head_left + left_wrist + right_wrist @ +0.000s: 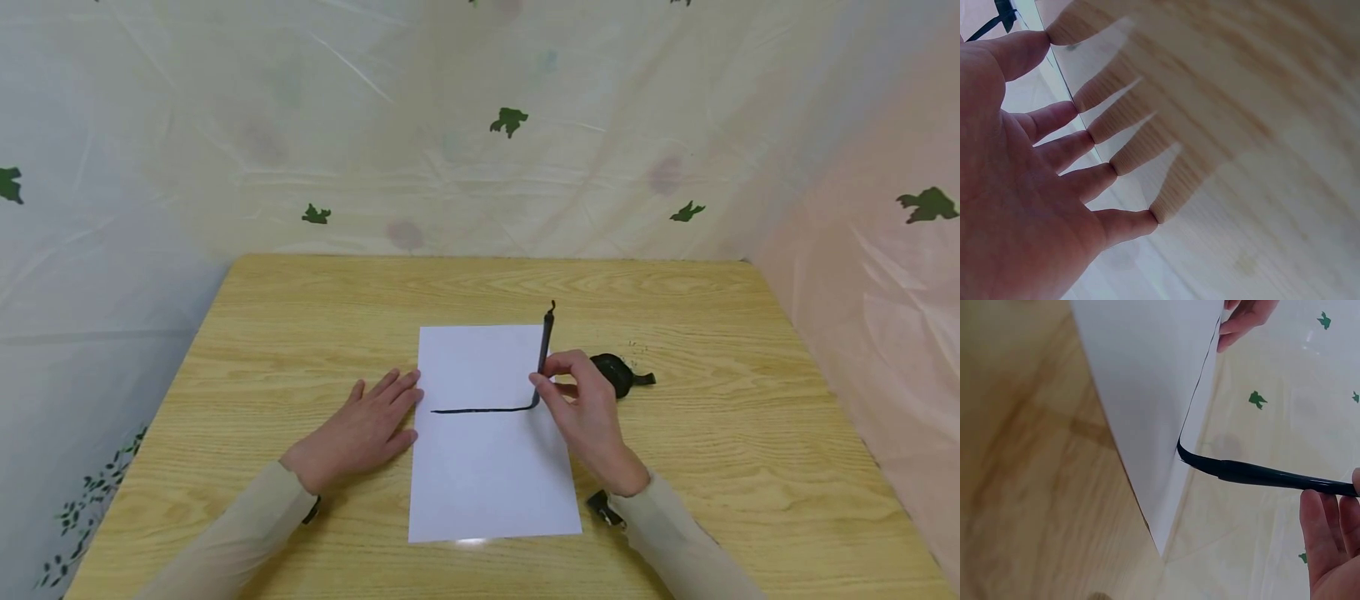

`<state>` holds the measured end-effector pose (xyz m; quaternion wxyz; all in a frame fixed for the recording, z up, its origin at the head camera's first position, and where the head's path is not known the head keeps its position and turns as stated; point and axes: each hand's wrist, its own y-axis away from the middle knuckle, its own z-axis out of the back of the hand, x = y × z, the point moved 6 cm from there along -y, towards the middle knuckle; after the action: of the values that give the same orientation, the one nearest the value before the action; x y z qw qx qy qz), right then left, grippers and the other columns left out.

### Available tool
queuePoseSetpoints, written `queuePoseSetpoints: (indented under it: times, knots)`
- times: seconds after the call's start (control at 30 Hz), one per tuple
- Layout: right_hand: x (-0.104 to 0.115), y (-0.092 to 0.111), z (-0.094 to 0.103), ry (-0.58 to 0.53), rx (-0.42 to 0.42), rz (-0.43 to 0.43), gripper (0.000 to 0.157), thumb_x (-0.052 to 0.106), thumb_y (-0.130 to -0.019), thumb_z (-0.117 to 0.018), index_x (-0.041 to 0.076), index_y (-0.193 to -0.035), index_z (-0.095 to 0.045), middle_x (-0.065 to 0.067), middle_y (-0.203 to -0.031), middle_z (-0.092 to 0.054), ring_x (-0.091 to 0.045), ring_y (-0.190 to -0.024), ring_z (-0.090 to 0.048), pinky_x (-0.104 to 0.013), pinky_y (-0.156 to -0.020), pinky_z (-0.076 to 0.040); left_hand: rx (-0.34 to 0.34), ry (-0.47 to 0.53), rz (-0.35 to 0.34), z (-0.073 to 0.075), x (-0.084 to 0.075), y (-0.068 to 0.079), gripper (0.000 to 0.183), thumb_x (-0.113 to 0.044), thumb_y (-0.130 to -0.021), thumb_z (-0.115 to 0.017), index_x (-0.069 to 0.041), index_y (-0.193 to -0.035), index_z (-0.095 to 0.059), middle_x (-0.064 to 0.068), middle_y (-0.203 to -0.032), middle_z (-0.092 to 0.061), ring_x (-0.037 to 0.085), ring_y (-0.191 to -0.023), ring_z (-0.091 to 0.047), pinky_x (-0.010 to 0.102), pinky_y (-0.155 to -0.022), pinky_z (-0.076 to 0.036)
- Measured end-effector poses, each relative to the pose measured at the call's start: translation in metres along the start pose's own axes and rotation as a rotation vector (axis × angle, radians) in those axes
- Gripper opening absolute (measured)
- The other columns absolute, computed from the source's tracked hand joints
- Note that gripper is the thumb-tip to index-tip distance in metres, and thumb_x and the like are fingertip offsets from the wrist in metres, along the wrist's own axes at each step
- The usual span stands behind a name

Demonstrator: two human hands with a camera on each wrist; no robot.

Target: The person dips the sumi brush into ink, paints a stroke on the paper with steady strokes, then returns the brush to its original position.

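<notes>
My right hand (592, 417) pinches a black ink brush (545, 342) between thumb and fingers, holding it nearly upright. Its inked bristles (1200, 461) bend against a white sheet of paper (487, 475) in the right wrist view. From the brush tip a black line (480, 410) runs left across the sheet, almost to its left edge. My left hand (360, 429) rests palm down with fingers spread, fingertips at the paper's left edge. The left wrist view shows this hand's fingertips (1154, 212) on the glossy wooden surface.
Just beyond my right hand lies a round black dish (613, 375) with a short handle, dark specks near it. A black clip-like piece (604, 508) sits at my right wrist. The wooden table (712, 333) backs onto a pale sheet curtain (420, 125) with green leaf shapes.
</notes>
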<state>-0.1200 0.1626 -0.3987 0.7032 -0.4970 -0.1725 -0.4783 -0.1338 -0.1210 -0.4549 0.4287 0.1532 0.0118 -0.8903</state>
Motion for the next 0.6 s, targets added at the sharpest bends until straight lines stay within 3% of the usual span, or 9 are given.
queuePoseSetpoints:
  times: [0.6]
  knots:
    - [-0.0021, -0.0003, 0.0012, -0.015, -0.008, -0.002, 0.024, -0.004, -0.088, -0.08, 0.002, -0.104, -0.064, -0.006, -0.099, -0.068, -0.016, -0.092, -0.068, -0.032, -0.076, -0.062, -0.006, 0.015, -0.011, 0.0019, -0.0015, 0.0008, 0.057, -0.03, -0.105, -0.062, -0.001, -0.152, -0.047, 0.017, -0.166, -0.033, 0.042, -0.152, -0.028, 0.077, -0.109, -0.028]
